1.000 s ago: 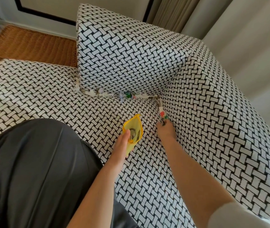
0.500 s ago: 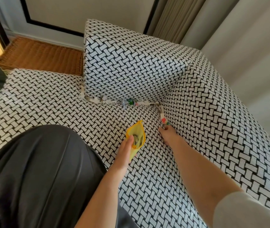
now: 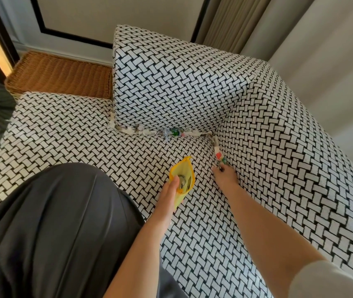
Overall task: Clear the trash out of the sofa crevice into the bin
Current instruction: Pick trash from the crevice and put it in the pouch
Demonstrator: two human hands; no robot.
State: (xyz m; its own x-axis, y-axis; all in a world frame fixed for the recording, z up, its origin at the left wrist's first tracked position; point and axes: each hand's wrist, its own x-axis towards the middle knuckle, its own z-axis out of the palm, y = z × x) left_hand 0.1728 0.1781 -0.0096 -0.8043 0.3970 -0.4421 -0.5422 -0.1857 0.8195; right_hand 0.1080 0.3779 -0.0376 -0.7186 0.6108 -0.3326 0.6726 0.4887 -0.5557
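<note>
Yellow's what pops: soft yellow pouch (image 3: 182, 181) gripped in the left hand (image 3: 168, 197) above the black-and-white woven sofa seat (image 3: 74, 136). The crumpled wrapper trash (image 3: 172, 132) sits wedged along the crevice; right hand (image 3: 226, 178) fingertips dig in there, can't tell if they're gripping.

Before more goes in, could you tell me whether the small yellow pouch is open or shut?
Open: the small yellow fabric pouch, held by the left hand, gapes at its mouth, and round silvery pieces show inside.
</note>
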